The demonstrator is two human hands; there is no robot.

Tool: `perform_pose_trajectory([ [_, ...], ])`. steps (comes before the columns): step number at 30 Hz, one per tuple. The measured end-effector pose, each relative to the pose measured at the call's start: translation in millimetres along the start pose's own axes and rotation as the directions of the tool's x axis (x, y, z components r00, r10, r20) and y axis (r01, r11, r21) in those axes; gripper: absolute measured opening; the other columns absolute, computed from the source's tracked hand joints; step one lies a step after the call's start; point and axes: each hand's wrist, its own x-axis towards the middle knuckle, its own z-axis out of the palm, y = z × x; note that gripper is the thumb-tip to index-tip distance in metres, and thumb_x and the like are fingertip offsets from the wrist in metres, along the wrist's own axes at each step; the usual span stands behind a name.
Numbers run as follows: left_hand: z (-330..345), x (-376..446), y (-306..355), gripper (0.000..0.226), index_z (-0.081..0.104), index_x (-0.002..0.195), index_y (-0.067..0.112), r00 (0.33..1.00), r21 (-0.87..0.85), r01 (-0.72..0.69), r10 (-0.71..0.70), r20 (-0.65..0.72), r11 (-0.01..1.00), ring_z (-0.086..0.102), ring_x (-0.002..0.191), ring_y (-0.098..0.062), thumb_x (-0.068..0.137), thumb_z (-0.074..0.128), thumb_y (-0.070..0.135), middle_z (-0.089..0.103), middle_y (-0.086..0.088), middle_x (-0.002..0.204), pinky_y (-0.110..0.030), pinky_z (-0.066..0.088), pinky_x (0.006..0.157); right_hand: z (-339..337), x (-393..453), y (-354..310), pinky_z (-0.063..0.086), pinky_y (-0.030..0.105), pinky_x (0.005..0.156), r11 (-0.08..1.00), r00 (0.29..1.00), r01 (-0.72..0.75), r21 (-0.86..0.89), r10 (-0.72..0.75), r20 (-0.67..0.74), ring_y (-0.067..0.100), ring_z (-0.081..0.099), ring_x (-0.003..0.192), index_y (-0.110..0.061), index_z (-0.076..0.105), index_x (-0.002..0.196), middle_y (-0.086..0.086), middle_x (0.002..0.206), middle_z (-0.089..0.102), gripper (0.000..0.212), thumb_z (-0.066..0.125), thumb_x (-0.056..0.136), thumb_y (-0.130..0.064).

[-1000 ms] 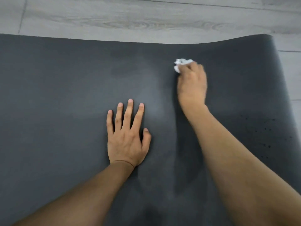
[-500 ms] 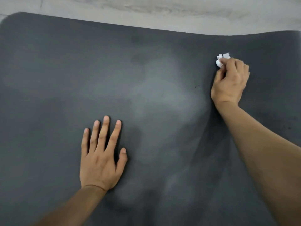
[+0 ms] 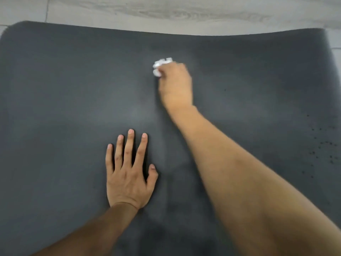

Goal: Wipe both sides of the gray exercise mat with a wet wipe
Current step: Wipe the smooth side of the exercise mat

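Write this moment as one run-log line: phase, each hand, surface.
phase: wiping upper face | right hand: grips wet wipe on gray mat | left hand: flat on mat | floor: pale wood-look

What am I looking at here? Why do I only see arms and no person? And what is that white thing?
The camera sits on the person's head and looks down, so you only see their arms. The big dark sheet is a gray exercise mat lying on a pale floor. The left hand rests flat on the mat with straight fingers. The right hand grips a scrunched white wet wipe and presses it on the mat to clean it. Small dark specks dot the mat's right side.
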Motion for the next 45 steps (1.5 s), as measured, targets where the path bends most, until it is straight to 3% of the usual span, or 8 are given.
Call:
perform_pose_trajectory([
  [5,1.9,0.3,-2.5,0.073,0.029,0.161,0.024,0.999,-0.014,-0.009,0.009,-0.035,1.000,0.020,0.155,-0.034,0.091,0.037,0.045,0.022,-0.009,0.168,-0.057,0.015,0.125,-16.8,-3.5,25.1,0.036,0.015,0.090,0.980,0.972,0.196,-0.021,-0.191,0.135,0.020,0.056,0.114,-0.015,0.070,0.116,0.006,0.121,0.066,0.030,0.052,0.093,-0.008],
  [13,2.6,3.8,-3.0,0.073,0.031,0.160,0.025,0.997,-0.011,-0.019,0.018,-0.071,1.000,0.022,0.155,-0.034,0.091,0.041,0.046,0.024,-0.009,0.168,-0.056,0.017,0.125,-74.1,-20.3,139.7,0.036,0.031,0.079,0.838,0.850,-0.509,-0.196,0.452,-0.271,0.034,0.054,0.099,-0.015,0.069,0.113,0.013,0.109,0.064,0.037,0.042,0.090,-0.006],
  [20,4.5,3.0,-3.3,0.073,0.032,0.160,0.026,0.995,0.010,-0.024,0.025,-0.095,1.000,0.023,0.154,-0.034,0.091,0.040,0.048,0.025,-0.009,0.168,-0.057,0.019,0.124,11.3,-53.5,-12.6,0.049,0.042,0.074,0.991,0.992,0.104,0.086,-0.097,-0.075,0.032,0.055,0.079,-0.008,0.073,0.098,0.009,0.099,0.069,0.032,0.054,0.075,0.002],
  [23,4.8,2.2,-1.7,0.071,0.034,0.159,0.026,0.992,0.007,-0.026,0.026,-0.122,1.000,0.025,0.154,-0.034,0.091,0.041,0.046,0.027,-0.009,0.167,-0.057,0.020,0.124,-3.8,-41.4,23.0,0.049,0.038,0.082,0.972,0.972,0.233,0.040,-0.232,-0.039,0.032,0.061,0.085,-0.012,0.075,0.100,0.007,0.102,0.071,0.031,0.050,0.081,-0.008],
  [32,6.3,2.8,-1.3,0.071,0.033,0.159,0.027,0.989,0.013,-0.015,0.017,-0.148,1.000,0.024,0.154,-0.033,0.091,0.042,0.046,0.026,-0.008,0.167,-0.055,0.019,0.124,-78.2,-63.3,169.6,0.041,0.030,0.083,0.917,0.885,-0.383,-0.109,0.330,-0.328,0.032,0.052,0.092,-0.014,0.071,0.110,0.011,0.105,0.064,0.036,0.046,0.086,-0.005],
  [36,6.8,4.6,-0.6,0.071,0.032,0.160,0.028,0.990,0.021,-0.018,0.021,-0.137,1.000,0.023,0.154,-0.033,0.092,0.041,0.047,0.026,-0.008,0.167,-0.055,0.018,0.124,-19.3,-71.7,81.9,0.048,0.038,0.083,0.993,0.935,-0.082,0.080,0.104,-0.338,0.034,0.059,0.089,-0.011,0.073,0.098,0.010,0.104,0.069,0.035,0.048,0.075,-0.006],
  [40,6.4,2.1,-2.2,0.070,0.037,0.158,0.025,0.991,0.004,-0.018,0.018,-0.132,1.000,0.022,0.155,-0.032,0.092,0.040,0.047,0.025,-0.009,0.168,-0.055,0.016,0.125,12.1,-92.0,-31.8,0.049,0.042,0.072,0.975,0.980,0.199,0.102,-0.198,-0.023,0.032,0.057,0.082,-0.007,0.072,0.101,0.009,0.097,0.068,0.044,0.035,0.079,-0.011],
  [45,4.7,2.5,-1.7,0.070,0.033,0.159,0.028,0.989,-0.003,-0.019,0.018,-0.147,1.000,0.023,0.154,-0.033,0.092,0.041,0.047,0.027,-0.008,0.167,-0.054,0.016,0.125,-35.4,-72.5,71.9,0.049,0.034,0.081,0.978,0.979,0.157,-0.140,-0.172,-0.108,0.031,0.063,0.090,-0.015,0.075,0.102,0.006,0.106,0.071,0.037,0.043,0.085,-0.016],
])
